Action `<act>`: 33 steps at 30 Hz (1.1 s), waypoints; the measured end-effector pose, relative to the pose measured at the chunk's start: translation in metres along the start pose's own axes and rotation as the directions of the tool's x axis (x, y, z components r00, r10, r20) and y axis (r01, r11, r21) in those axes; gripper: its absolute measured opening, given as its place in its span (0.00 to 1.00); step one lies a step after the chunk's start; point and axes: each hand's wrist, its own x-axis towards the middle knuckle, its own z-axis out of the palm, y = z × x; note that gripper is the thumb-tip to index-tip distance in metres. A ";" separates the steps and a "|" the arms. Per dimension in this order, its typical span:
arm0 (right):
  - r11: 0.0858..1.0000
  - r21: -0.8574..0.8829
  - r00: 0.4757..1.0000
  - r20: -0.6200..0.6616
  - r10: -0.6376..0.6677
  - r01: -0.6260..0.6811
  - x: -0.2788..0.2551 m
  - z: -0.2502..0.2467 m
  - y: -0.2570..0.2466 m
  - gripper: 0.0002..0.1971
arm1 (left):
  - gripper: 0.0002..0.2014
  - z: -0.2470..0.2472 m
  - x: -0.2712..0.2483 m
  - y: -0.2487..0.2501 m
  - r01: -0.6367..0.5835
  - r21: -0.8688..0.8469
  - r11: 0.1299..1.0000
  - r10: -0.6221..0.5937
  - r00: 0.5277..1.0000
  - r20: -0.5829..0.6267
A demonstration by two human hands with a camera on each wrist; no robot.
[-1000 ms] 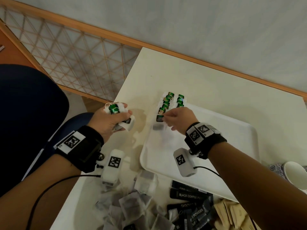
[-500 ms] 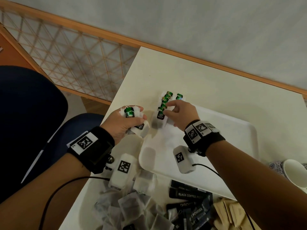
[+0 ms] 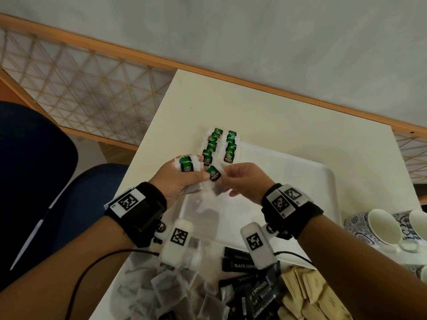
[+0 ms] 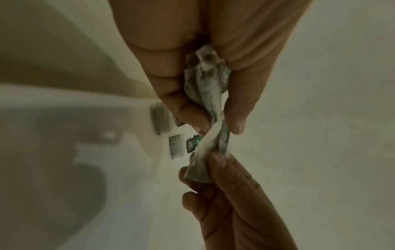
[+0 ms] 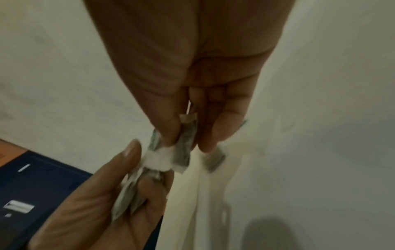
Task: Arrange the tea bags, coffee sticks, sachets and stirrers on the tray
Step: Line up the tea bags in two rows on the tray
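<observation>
Tray (image 3: 300, 181): white, rigid, shallow-rimmed; sits on the table, bare across most of its floor.

Laid tea bags (image 3: 218, 146): two neat columns at the tray's far-left corner, green tags up, overlapping like shingles.

Left hand (image 3: 178, 179): fingers curled round a small stack of tea bags (image 3: 186, 163), held just beside the tray's left edge.

Right hand (image 3: 242, 181): thumb and fingertips pinch one tea bag (image 3: 213, 173) drawn from that stack, above the tray's near-left part.

Handling, judged: each bag very light, soft, crumpling; thin paper likely tears, and strings may snag neighbours. Best held by the paper edge or the stiffer tag, gently.
</observation>
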 end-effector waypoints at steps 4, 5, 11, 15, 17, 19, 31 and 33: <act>0.991 0.136 0.993 -0.113 0.022 -0.007 -0.003 -0.005 0.004 0.03 | 0.24 0.002 -0.001 -0.005 0.024 0.042 0.999 -0.025 1.000 0.016; 0.988 0.152 0.993 -0.116 0.021 -0.003 -0.003 -0.004 0.003 0.03 | 0.25 0.003 -0.001 -0.006 0.022 0.054 0.998 -0.023 0.999 0.028; 0.999 -0.020 0.996 -0.083 -0.038 0.037 -0.004 0.005 0.001 0.10 | 0.22 0.003 0.005 -0.010 0.006 0.146 0.989 0.002 0.999 -0.055; 0.978 -0.199 0.991 -0.101 -0.088 0.067 -0.005 0.004 0.000 0.10 | 0.24 0.001 0.005 -0.008 0.007 0.229 0.974 0.004 0.999 -0.044; 0.946 -0.315 0.982 -0.143 -0.123 0.073 -0.004 0.003 0.000 0.07 | 0.22 -0.001 0.004 -0.008 -0.019 0.271 0.963 0.024 1.000 -0.015; 0.933 -0.356 0.984 -0.138 -0.109 0.053 -0.002 0.001 0.001 0.05 | 0.17 -0.004 0.004 -0.008 -0.038 0.291 0.956 0.048 0.998 -0.029; 0.961 -0.266 0.967 -0.253 0.006 -0.076 0.042 -0.023 0.013 0.07 | 0.21 -0.018 0.009 -0.003 0.027 0.035 0.999 -0.027 1.000 -0.007; 0.962 -0.262 0.967 -0.256 0.007 -0.077 0.048 -0.025 0.012 0.08 | 0.20 -0.018 0.011 -0.005 0.019 0.025 1.000 -0.019 1.000 -0.025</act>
